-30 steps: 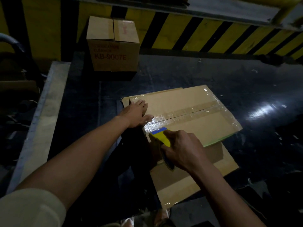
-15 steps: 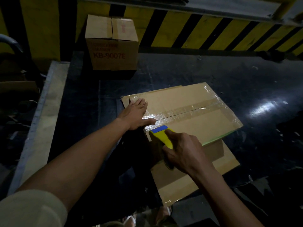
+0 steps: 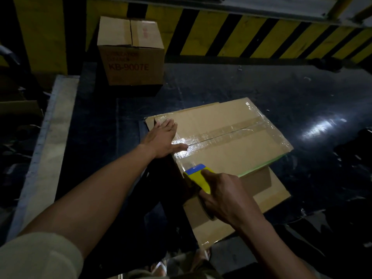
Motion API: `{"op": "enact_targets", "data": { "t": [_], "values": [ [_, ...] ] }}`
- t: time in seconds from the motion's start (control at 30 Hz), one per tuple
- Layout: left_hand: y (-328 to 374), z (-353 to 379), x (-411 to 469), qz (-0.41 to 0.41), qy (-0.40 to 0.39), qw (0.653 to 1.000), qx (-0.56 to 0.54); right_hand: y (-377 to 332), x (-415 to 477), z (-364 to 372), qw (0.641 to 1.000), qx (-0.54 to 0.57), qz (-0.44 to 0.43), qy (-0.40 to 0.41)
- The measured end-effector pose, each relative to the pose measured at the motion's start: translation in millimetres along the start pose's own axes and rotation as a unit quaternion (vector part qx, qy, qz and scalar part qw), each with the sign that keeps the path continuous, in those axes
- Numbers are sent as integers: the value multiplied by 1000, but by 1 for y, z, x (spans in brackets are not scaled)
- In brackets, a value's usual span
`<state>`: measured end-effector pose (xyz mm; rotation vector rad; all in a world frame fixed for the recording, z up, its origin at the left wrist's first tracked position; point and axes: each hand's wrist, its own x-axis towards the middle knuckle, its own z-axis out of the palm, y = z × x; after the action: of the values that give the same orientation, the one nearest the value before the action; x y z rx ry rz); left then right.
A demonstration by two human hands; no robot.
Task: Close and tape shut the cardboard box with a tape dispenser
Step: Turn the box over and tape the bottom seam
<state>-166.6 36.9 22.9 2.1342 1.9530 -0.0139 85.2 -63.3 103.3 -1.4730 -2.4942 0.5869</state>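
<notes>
Technician A: Where is the closed brown cardboard box (image 3: pixel 231 141)?

Technician B: It is directly under the left hand (image 3: pixel 163 139) and just beyond the right hand (image 3: pixel 223 194). The top flaps are down. A strip of clear glossy tape (image 3: pixel 217 133) covers the centre seam and runs away from the left thumb to the far edge.

Technician A: What is the state of the left hand?

Technician B: It is flat, with the fingers straight and the palm pressed on the box top. The thumb is spread along the tape.

Technician A: And the right hand?

Technician B: Its fingers are curled round the yellow tape dispenser with a blue front edge (image 3: pixel 198 176), and the index finger lies along the top. The dispenser's front meets the near edge of the box, just right of the left thumb.

Technician A: What other items are there?

Technician B: A flat brown cardboard sheet (image 3: pixel 271 196) lies under the box and extends to the right of the right hand. A taller brown carton printed KB-9007E (image 3: pixel 130 57) stands well beyond the left hand, before a yellow-and-black striped wall (image 3: pixel 241 33).
</notes>
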Motion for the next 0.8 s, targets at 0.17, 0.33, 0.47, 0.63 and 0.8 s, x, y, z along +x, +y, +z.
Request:
{"op": "enact_targets", "data": {
  "t": [0.17, 0.33, 0.47, 0.63, 0.8],
  "values": [
    [3, -1, -1, -15, -8, 1000, 25, 2, -12, 14, 1000, -1, 29, -6],
    [34, 7, -19, -37, 51, 998, 10, 4, -12, 19, 999, 2, 35, 15],
    [43, 19, -32, -24, 5, 999, -46, -1, -15, 18, 999, 12, 35, 27],
    [37, 7, -24, -21, -28, 998, -48, -9, -26, 7, 998, 32, 34, 53],
    [35, 14, -19, -21, -24, 999, -20, 0, -33, 5, 998, 36, 56, 14]
  ]
}}
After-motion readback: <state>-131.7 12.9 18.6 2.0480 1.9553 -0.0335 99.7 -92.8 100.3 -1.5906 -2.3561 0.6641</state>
